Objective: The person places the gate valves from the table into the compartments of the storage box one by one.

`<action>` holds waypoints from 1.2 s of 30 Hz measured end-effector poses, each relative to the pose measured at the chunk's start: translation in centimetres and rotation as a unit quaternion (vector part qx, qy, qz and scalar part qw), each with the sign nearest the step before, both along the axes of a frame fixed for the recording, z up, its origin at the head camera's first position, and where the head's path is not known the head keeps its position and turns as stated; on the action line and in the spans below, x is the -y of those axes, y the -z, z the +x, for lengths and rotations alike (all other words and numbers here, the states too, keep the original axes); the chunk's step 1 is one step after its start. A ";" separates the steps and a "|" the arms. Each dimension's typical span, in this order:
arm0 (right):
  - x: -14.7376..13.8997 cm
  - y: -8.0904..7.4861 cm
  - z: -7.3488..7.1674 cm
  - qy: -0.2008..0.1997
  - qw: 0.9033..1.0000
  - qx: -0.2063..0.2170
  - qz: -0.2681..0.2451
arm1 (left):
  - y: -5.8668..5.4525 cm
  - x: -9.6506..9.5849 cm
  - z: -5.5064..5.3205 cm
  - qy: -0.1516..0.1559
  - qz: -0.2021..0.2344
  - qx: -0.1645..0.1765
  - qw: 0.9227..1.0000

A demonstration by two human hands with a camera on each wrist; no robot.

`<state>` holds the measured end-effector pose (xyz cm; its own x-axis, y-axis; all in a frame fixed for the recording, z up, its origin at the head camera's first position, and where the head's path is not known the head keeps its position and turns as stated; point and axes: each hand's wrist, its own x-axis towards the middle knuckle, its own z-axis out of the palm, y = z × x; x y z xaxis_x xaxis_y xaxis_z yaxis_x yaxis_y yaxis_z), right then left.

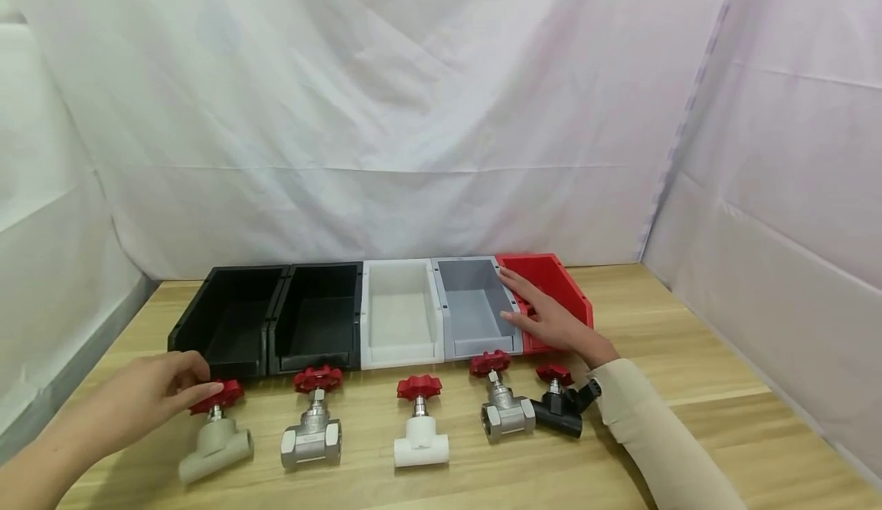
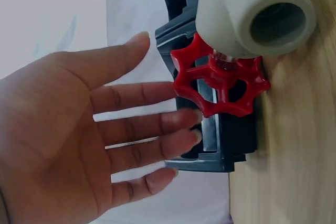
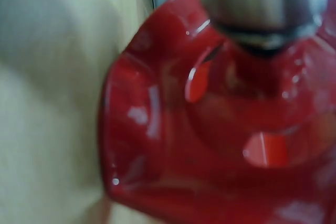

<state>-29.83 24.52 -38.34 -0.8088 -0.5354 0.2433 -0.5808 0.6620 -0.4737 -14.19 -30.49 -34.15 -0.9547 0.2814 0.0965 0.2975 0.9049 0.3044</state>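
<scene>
White cloth (image 1: 413,112) hangs behind the wooden worktop (image 1: 689,357) in the head view. Lower left, the relaxed, empty left grip (image 1: 141,393) is beside the beige valve (image 1: 217,435); right of centre, the empty right grip (image 1: 553,325), fingers spread, lies over the grey bin (image 1: 468,348) and red bin (image 1: 579,303). Left wrist view: straight fingers (image 2: 149,124) near the valve's red wheel (image 2: 219,80). Right wrist view: a blurred wheel (image 3: 210,140).

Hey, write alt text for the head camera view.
A person's left hand is at the red handwheel of a beige valve, leftmost of five lined up before five bins; the right hand is over the gray bin and red bin.
</scene>
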 end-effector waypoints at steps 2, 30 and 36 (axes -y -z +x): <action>0.0 0.0 0.0 0.001 1.000 -0.002 -0.001 | 0.0 -0.1 0.1 -0.008 -0.008 -0.008 1.000; 0.0 0.0 0.1 -0.002 1.000 -0.008 -0.001 | 0.1 -3.0 1.4 0.000 -0.043 0.058 0.997; -0.1 0.2 0.1 -0.005 1.000 -0.009 -0.004 | 0.6 -2.9 1.1 0.001 -0.033 0.113 0.993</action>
